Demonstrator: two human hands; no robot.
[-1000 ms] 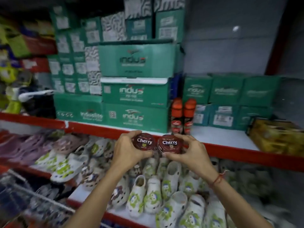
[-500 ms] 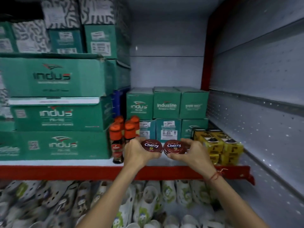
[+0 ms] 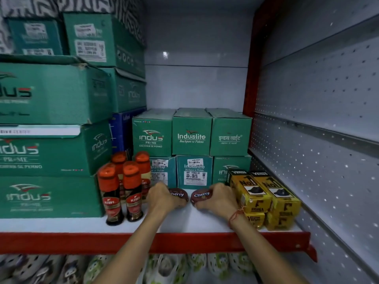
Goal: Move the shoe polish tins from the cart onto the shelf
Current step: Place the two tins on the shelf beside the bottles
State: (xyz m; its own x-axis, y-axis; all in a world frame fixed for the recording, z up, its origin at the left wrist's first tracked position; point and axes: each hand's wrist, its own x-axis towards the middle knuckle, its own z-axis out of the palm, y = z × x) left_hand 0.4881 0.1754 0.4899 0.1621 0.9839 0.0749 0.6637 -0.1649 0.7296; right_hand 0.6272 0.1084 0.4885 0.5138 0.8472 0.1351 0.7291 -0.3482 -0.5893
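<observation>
Two round dark-red "Cherry" shoe polish tins sit side by side on the white shelf (image 3: 184, 222) with its red front edge. My left hand (image 3: 162, 198) grips the left tin (image 3: 179, 194) from its left side. My right hand (image 3: 218, 198) grips the right tin (image 3: 200, 195) from its right side. Both tins are tilted slightly toward me and rest on or just above the shelf board, in front of the small green boxes. The cart is out of view.
Several orange-capped Kiwi polish bottles (image 3: 121, 189) stand just left of my left hand. Yellow Venus boxes (image 3: 264, 196) are stacked just right of my right hand. Green Indus shoe boxes (image 3: 191, 148) fill the back and left. A perforated wall (image 3: 320, 140) closes the right side.
Both hands have carried the two tins forward and down onto the shelf, between the bottles and the yellow boxes. The view has moved closer to the shelf.
</observation>
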